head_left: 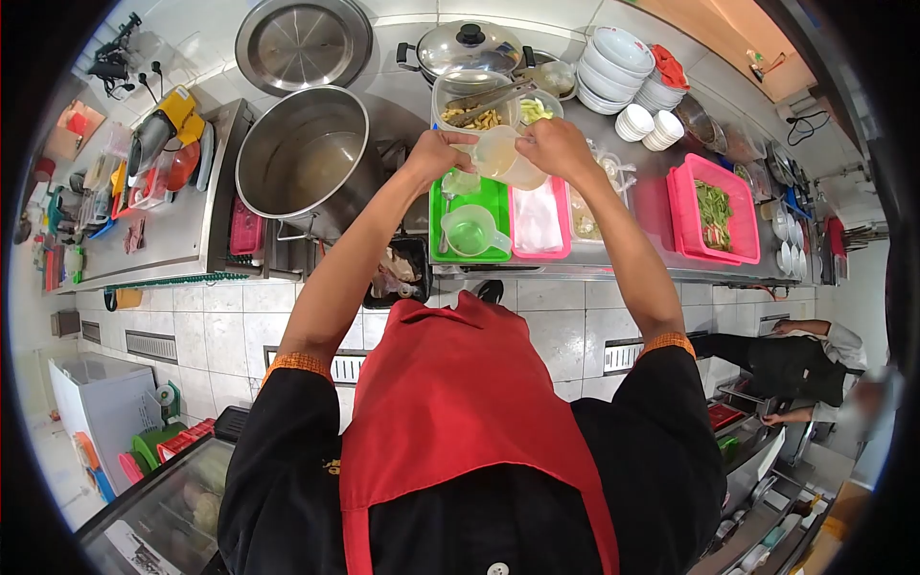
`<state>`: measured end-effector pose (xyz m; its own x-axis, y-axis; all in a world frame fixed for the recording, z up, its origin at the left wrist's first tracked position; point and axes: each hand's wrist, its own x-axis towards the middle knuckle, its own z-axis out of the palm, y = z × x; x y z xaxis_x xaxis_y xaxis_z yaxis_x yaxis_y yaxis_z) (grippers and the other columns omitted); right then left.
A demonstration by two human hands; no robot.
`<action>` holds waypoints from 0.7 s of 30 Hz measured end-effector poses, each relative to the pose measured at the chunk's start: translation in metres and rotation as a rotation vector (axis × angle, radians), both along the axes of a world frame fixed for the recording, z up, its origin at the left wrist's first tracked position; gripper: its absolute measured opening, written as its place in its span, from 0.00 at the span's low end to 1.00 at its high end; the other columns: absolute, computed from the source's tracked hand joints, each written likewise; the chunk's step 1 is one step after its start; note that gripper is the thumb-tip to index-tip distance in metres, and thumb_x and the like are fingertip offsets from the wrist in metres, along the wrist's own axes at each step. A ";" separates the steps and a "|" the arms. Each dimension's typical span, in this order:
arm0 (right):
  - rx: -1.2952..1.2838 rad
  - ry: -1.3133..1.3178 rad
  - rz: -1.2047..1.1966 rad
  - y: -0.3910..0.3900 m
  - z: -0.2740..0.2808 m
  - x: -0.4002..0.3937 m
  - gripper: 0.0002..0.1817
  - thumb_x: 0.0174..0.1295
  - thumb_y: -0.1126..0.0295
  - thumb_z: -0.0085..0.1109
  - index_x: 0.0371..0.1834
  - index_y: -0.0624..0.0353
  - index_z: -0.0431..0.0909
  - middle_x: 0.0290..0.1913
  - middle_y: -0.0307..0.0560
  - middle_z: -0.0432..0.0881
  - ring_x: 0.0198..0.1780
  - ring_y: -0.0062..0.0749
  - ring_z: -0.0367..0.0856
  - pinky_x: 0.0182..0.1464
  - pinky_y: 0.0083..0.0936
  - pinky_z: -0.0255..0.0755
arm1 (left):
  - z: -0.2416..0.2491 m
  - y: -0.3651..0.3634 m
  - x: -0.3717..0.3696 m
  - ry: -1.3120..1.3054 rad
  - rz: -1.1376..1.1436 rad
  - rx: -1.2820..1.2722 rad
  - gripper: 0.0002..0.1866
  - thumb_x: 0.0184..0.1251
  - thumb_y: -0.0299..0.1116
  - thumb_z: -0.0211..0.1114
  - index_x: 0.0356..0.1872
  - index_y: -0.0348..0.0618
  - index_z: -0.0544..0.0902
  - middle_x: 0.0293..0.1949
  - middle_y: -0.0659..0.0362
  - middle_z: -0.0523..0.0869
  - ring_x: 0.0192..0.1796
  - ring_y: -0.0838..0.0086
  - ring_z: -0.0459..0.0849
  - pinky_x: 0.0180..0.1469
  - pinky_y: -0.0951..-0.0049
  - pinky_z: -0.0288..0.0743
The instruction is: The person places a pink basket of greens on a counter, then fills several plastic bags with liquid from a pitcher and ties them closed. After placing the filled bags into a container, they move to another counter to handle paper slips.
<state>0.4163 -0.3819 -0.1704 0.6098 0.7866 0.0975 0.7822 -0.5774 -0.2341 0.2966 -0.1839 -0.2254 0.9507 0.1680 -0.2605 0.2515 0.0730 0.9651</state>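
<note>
My left hand (443, 158) has its fingers closed on a small clear cup (461, 181) above the green tray (496, 197). Just to its right, my right hand (556, 149) grips a translucent plastic jug (502, 158), which is tilted toward the small cup. A clear measuring cup (470, 231) stands on the green tray below. Behind my hands is a clear container with yellow-brown pieces (471, 117) and metal tongs (489, 101) on it. Next to the green tray lies a pink tray with white sheets (539, 218).
A large steel pot (305, 158) stands at left, a lidded pan (470, 50) at the back. Stacked white bowls (614, 67) and a pink basket of green vegetables (711, 213) are at right. A black bin (402, 271) sits below the counter. Another person (800, 364) is at far right.
</note>
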 end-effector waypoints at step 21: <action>0.702 1.024 -0.347 -0.036 -0.154 -0.032 0.18 0.69 0.58 0.55 0.24 0.58 0.77 0.24 0.33 0.73 0.29 0.18 0.67 0.35 0.19 0.60 | 0.039 0.087 -0.093 -0.195 0.175 -0.005 0.30 0.45 0.14 0.66 0.57 0.30 0.80 0.56 0.51 0.82 0.53 0.71 0.81 0.62 0.74 0.69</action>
<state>0.3845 -0.4175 -0.3244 0.8132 0.5435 -0.2080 -0.0988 -0.2233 -0.9697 0.2035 -0.0972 -0.1868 0.9395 0.3339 -0.0760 0.0435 0.1038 0.9936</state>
